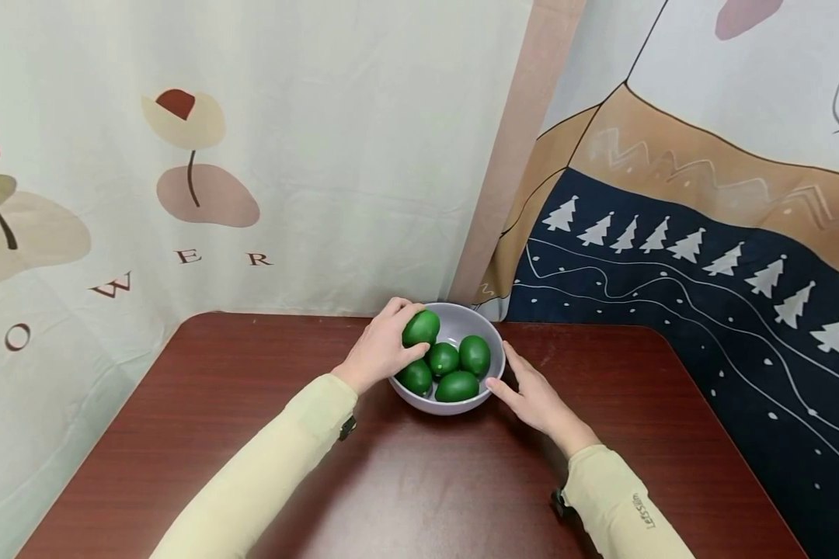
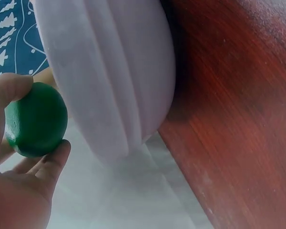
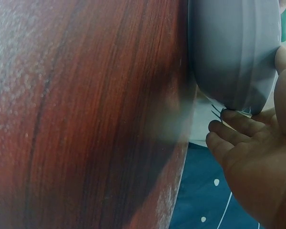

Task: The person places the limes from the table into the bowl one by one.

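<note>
A pale lilac bowl (image 1: 496, 341) stands near the far edge of the table. Four green limes lie inside it, among them one in the middle (image 1: 443, 359) and one at the front (image 1: 457, 387). My left hand (image 1: 381, 345) grips another lime (image 1: 421, 328) between thumb and fingers, over the bowl's left rim. In the left wrist view that lime (image 2: 38, 119) shows beside the bowl's wall (image 2: 119, 76). My right hand (image 1: 534, 396) holds the bowl's right side, thumb at the rim and fingers along the outer wall, as the right wrist view of the hand (image 3: 257, 152) also shows.
The dark red wooden table (image 1: 419, 481) has rounded far corners. Right behind it hang a pale curtain (image 1: 335, 155) with flower prints and a dark blue cloth (image 1: 601, 287) with white trees. Both forearms reach in from the front in light sleeves.
</note>
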A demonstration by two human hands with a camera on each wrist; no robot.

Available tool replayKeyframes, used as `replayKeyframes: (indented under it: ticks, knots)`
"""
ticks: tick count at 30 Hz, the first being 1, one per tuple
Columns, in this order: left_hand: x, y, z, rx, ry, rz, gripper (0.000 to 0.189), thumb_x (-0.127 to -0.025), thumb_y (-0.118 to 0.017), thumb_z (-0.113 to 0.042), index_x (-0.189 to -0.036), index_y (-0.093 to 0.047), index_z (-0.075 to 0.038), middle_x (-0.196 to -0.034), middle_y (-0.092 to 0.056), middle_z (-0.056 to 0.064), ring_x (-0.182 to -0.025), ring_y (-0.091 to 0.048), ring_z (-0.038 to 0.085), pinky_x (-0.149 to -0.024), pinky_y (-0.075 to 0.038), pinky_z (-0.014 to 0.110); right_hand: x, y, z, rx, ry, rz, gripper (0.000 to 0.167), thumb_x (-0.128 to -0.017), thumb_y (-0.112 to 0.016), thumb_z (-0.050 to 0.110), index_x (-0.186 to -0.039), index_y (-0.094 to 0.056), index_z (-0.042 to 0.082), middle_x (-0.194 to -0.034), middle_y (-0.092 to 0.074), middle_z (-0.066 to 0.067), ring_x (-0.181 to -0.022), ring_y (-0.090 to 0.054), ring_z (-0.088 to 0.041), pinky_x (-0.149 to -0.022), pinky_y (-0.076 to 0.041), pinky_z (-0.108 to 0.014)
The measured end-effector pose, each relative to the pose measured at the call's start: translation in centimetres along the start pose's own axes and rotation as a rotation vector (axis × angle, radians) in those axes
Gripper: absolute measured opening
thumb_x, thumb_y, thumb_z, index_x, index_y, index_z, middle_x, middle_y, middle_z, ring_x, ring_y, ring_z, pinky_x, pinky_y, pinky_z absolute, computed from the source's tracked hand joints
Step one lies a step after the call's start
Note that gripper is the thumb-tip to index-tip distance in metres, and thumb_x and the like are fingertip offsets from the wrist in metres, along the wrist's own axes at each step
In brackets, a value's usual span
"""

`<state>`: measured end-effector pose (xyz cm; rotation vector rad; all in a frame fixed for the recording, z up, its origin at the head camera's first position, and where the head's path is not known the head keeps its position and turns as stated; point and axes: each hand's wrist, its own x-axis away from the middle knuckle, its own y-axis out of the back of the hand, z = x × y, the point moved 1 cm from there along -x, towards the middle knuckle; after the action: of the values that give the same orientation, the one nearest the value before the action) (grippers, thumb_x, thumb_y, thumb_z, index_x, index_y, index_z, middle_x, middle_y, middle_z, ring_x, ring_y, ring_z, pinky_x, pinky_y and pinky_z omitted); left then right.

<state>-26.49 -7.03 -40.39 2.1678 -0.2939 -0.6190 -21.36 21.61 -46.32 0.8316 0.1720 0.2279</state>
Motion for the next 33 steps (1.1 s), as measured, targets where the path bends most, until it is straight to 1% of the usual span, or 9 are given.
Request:
replayKeyframes:
  ticks: [4, 7, 12, 17, 22, 26, 30, 33]
  knots:
    - [0.0, -0.3, 0.0, -0.001, 0.016, -0.003, 0.059, -0.090, -0.080, -0.023, -0.143, -0.059, -0.009, -0.131, -0.052, 0.010, -0.105, -0.064, 0.029, -0.091, -0.055, 0.046, 0.0, 0.0, 0.0, -0.001, -0.005, 0.005, 0.084, -0.103, -0.062, 0.039, -0.164, -0.019, 0.000, -0.167, -0.026, -0.024, -0.152, -0.029, -0.043, -0.121, -0.026, -0.061]
    - [0.0, -0.5, -0.1, 0.005, 0.022, 0.010, 0.060, -0.090, -0.079, -0.023, -0.144, -0.058, -0.007, -0.130, -0.051, 0.011, -0.103, -0.064, 0.029, -0.090, -0.055, 0.046, 0.0, 0.0, 0.1, -0.006, -0.016, 0.010, 0.085, -0.103, -0.062, 0.040, -0.164, -0.018, 0.001, -0.167, -0.026, -0.024, -0.153, -0.028, -0.043, -0.121, -0.025, -0.061]
    - [-0.2, -1.0, 0.1, -0.003, 0.033, 0.032, 0.058, -0.091, -0.078, -0.024, -0.143, -0.059, -0.009, -0.130, -0.053, 0.009, -0.103, -0.063, 0.027, -0.090, -0.055, 0.044, 0.1, 0.0, 0.0, -0.010, -0.022, 0.010, 0.085, -0.103, -0.062, 0.040, -0.164, -0.019, 0.000, -0.167, -0.026, -0.024, -0.153, -0.028, -0.043, -0.121, -0.026, -0.061]
    - [-0.5, -1.5, 0.0, -0.006, 0.038, 0.035, 0.054, -0.091, -0.078, -0.025, -0.140, -0.060, -0.011, -0.130, -0.056, 0.008, -0.104, -0.063, 0.026, -0.091, -0.055, 0.043, 0.1, -0.1, -0.1, -0.011, -0.024, 0.010, 0.085, -0.103, -0.063, 0.039, -0.163, -0.019, 0.000, -0.167, -0.026, -0.024, -0.153, -0.028, -0.042, -0.121, -0.026, -0.060]
    - [-0.8, -2.0, -0.1, -0.012, 0.043, 0.036, 0.055, -0.090, -0.078, -0.025, -0.140, -0.059, -0.008, -0.130, -0.058, 0.009, -0.106, -0.062, 0.026, -0.092, -0.054, 0.044, 0.0, -0.1, -0.2, -0.004, -0.020, 0.006, 0.085, -0.103, -0.063, 0.039, -0.163, -0.019, -0.001, -0.167, -0.026, -0.024, -0.153, -0.028, -0.043, -0.121, -0.026, -0.060]
    - [-1.2, -2.3, -0.2, -0.012, 0.062, 0.052, 0.058, -0.091, -0.078, -0.026, -0.142, -0.058, -0.006, -0.132, -0.058, 0.010, -0.107, -0.062, 0.026, -0.094, -0.054, 0.044, 0.0, 0.0, -0.1, -0.001, -0.018, 0.003, 0.085, -0.103, -0.063, 0.039, -0.163, -0.020, -0.002, -0.166, -0.027, -0.024, -0.153, -0.028, -0.043, -0.121, -0.026, -0.060]
    - [-1.7, -2.6, -0.4, -0.017, 0.093, 0.075, 0.061, -0.094, -0.076, -0.029, -0.146, -0.054, -0.006, -0.136, -0.057, 0.010, -0.113, -0.060, 0.025, -0.098, -0.053, 0.043, 0.0, 0.0, -0.1, -0.001, -0.022, 0.003, 0.085, -0.103, -0.063, 0.039, -0.163, -0.019, -0.001, -0.167, -0.026, -0.024, -0.153, -0.028, -0.042, -0.121, -0.026, -0.060]
    - [-2.0, -2.7, -0.5, -0.016, 0.110, 0.080, 0.063, -0.095, -0.075, -0.030, -0.148, -0.053, -0.005, -0.139, -0.057, 0.011, -0.117, -0.059, 0.026, -0.100, -0.052, 0.044, 0.0, 0.0, -0.1, -0.002, -0.027, 0.010, 0.085, -0.103, -0.062, 0.041, -0.164, -0.018, 0.000, -0.167, -0.025, -0.023, -0.153, -0.027, -0.042, -0.121, -0.025, -0.060]
